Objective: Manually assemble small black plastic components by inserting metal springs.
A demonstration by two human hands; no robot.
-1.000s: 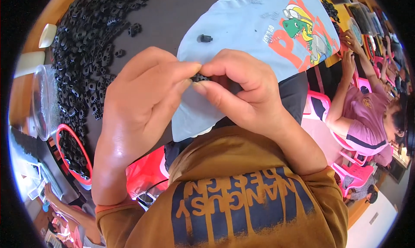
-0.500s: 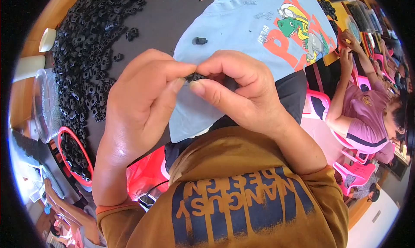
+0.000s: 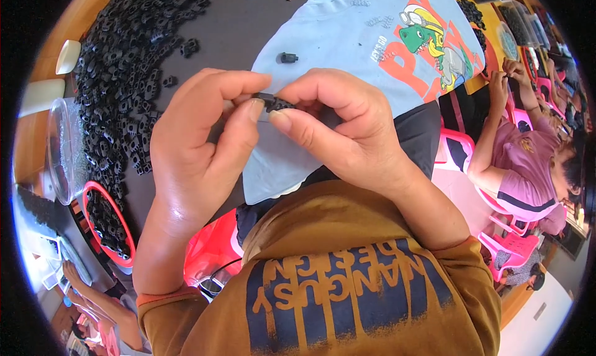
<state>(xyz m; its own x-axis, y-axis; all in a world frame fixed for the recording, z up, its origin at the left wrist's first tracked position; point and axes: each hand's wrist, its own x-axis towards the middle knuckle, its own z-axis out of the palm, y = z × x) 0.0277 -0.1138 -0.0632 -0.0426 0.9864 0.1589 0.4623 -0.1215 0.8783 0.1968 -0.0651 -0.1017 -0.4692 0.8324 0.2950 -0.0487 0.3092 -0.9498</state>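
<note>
A small black plastic cord lock (image 3: 268, 99) is pinched between my two hands, over the blue cloth. My left hand (image 3: 197, 129) grips its left end with the thumb against it, the index finger lifted a little off it. My right hand (image 3: 347, 126) closes thumb and index finger on the right end, partly covering it. Just beyond my fingers, a loose black plastic part (image 3: 287, 58) lies on the blue T-shirt (image 3: 323, 30) with a printed dinosaur. Small metal springs (image 3: 380, 22) rest on the shirt farther back.
A large heap of black plastic parts (image 3: 124, 76) covers the dark table's left side. Nearby stand a red-rimmed basket (image 3: 130, 244) of similar parts and a clear plastic tub (image 3: 56, 151). Another person (image 3: 521, 151) works at the right, by pink chairs (image 3: 515, 250).
My left index finger has lifted away from the right fingertips, so more of the black cord lock shows between my hands. The co-worker's hands at right have shifted slightly.
</note>
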